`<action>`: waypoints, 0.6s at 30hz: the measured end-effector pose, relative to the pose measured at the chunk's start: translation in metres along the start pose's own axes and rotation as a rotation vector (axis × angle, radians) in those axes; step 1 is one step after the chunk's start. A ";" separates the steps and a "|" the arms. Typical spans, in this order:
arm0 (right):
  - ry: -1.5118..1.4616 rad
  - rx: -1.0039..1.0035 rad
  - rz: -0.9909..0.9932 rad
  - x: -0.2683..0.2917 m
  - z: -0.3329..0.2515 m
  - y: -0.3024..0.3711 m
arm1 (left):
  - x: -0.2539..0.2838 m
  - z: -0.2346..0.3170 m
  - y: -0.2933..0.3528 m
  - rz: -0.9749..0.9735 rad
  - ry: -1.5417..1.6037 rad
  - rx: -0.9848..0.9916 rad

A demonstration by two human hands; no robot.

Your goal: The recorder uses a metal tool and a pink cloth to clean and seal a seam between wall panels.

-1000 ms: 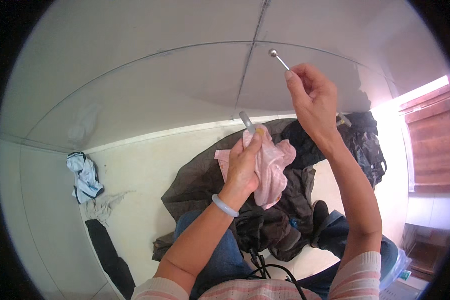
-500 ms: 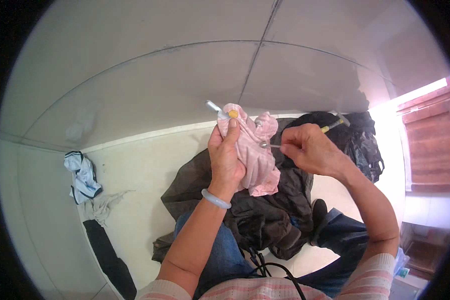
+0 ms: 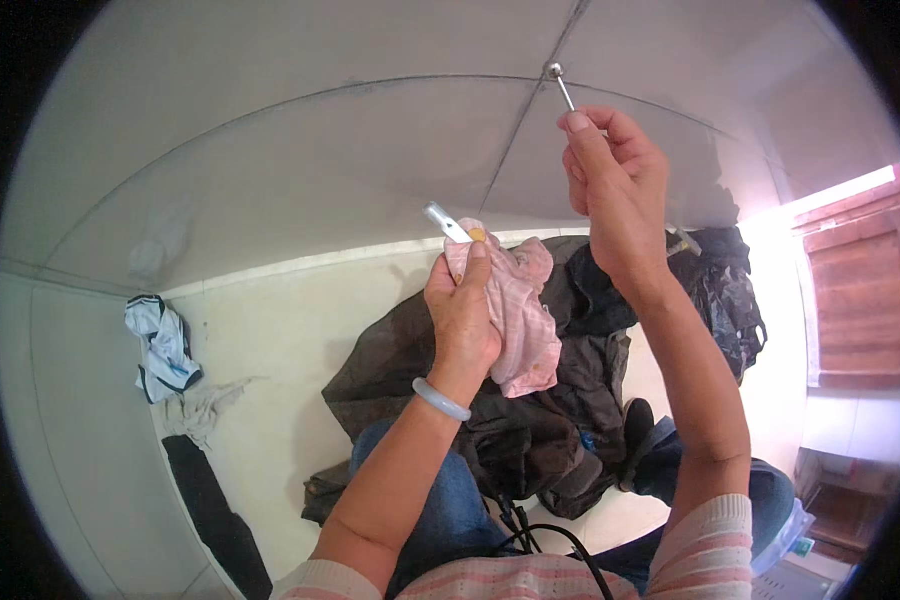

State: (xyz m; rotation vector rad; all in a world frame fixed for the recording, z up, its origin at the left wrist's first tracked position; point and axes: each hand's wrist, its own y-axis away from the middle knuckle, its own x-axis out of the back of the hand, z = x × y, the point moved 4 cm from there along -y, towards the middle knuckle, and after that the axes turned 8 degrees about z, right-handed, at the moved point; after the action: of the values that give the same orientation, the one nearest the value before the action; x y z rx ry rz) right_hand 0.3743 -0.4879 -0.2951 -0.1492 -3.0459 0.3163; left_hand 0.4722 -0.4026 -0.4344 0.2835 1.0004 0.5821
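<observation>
In my right hand is a thin metal rod with a ball end, pinched between thumb and fingers. The shiny ball is at the crossing of the dark joints on the grey tiled wall, and seems to touch it. My left hand is closed on a crumpled pink cloth. A short whitish tube with a clear end sticks up past the left thumb, beside a small yellow spot. The rest of the tube is hidden by the cloth and fingers.
Dark brown sheeting lies bunched on the pale floor, around my legs. A black bag stands at right. Along the left wall lie a white garment with dark trim, a grey rag and black cloth.
My right hand has moved up and away from the pink cloth, carrying the ball-ended rod to the wall joint. The left hand has shifted slightly right and down, still gripping the cloth.
</observation>
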 end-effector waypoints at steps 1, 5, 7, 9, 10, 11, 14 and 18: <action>-0.033 -0.003 0.016 -0.003 0.002 0.000 | 0.000 0.001 0.000 -0.011 0.008 -0.003; -0.057 -0.002 0.043 -0.006 0.014 -0.006 | -0.003 0.002 0.000 0.015 -0.018 0.019; -0.086 -0.019 0.061 -0.008 0.017 -0.004 | -0.001 0.001 -0.002 0.023 -0.016 0.020; -0.114 -0.035 0.082 -0.007 0.020 -0.003 | 0.000 0.000 -0.003 0.016 -0.014 0.019; -0.093 -0.013 0.076 -0.007 0.022 -0.003 | 0.000 -0.001 -0.003 0.008 -0.012 0.019; -0.073 0.009 0.071 -0.007 0.023 -0.003 | -0.001 -0.001 -0.003 0.008 -0.012 0.020; -0.077 -0.025 0.040 -0.005 0.027 -0.003 | -0.002 -0.001 -0.003 0.004 -0.011 0.027; -0.058 -0.059 0.063 -0.004 0.034 -0.001 | -0.002 -0.002 -0.003 0.020 -0.024 0.033</action>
State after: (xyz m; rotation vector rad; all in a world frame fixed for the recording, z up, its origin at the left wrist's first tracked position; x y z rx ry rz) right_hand 0.3751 -0.4959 -0.3279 -0.2442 -3.1138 0.2394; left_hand 0.4704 -0.4069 -0.4355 0.3298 0.9853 0.5792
